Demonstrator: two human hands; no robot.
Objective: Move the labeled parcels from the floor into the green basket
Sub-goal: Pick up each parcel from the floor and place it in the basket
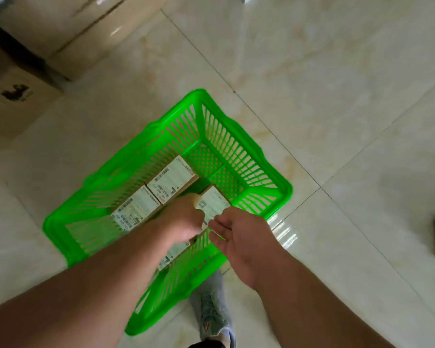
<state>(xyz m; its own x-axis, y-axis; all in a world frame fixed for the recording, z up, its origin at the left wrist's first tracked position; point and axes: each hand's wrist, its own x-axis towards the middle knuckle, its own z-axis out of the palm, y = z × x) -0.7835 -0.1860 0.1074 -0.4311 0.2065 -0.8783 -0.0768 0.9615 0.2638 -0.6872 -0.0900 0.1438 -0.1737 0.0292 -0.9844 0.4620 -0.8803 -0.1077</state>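
Fingers of the left hand (183,217) curl over the near-left edge of a labeled parcel (215,203), gripping it inside the green basket (259,156), while the right hand (236,237) sits just beside it, fingers loosely open and brushing the parcel's near corner; whether it truly grips, I cannot tell. Two more parcels (172,180) (136,209) lie side by side along the basket's left wall, and another parcel (175,254) peeks from under the left forearm. Gray shoe (211,310) at the basket's near corner. Cardboard boxes (18,96) stand far left on the floor (337,96).
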